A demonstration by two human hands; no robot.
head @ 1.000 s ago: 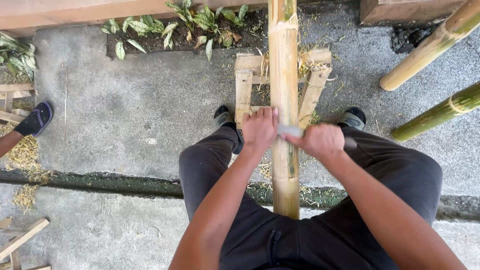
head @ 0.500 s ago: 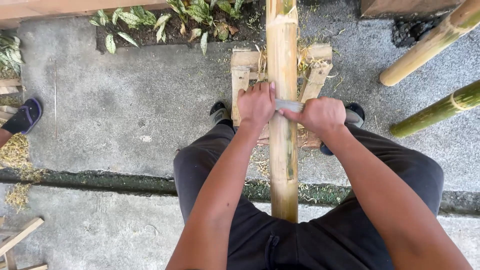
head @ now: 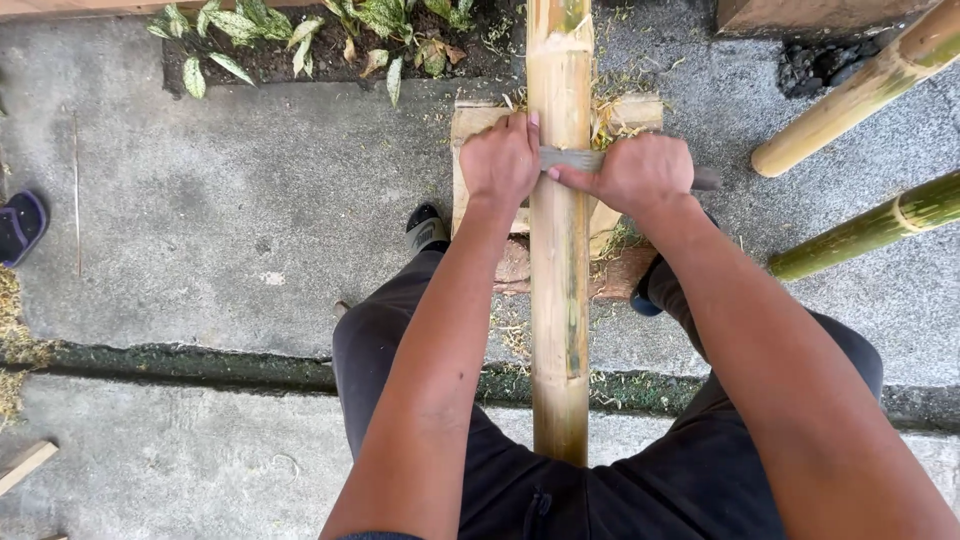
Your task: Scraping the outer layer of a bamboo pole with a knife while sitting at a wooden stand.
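A long yellow bamboo pole (head: 559, 250) ran up the middle of the view, its near end between the person's knees and its far part resting on a wooden block (head: 478, 130) on the concrete ground (head: 200, 230). Two more bamboo poles (head: 860, 85) lay at the right, well apart from it. Across the pole sat a flat grey blade (head: 572, 158). The left hand (head: 500, 160) was closed around the blade's left end, and the right hand (head: 640, 172) was closed around its right end, both knuckles up. The step in hand looked like scraping the pole's skin, to judge from the shavings (head: 612, 110) on the block. The next stroke would call for even pressure from both hands, with the blade kept square to the pole.
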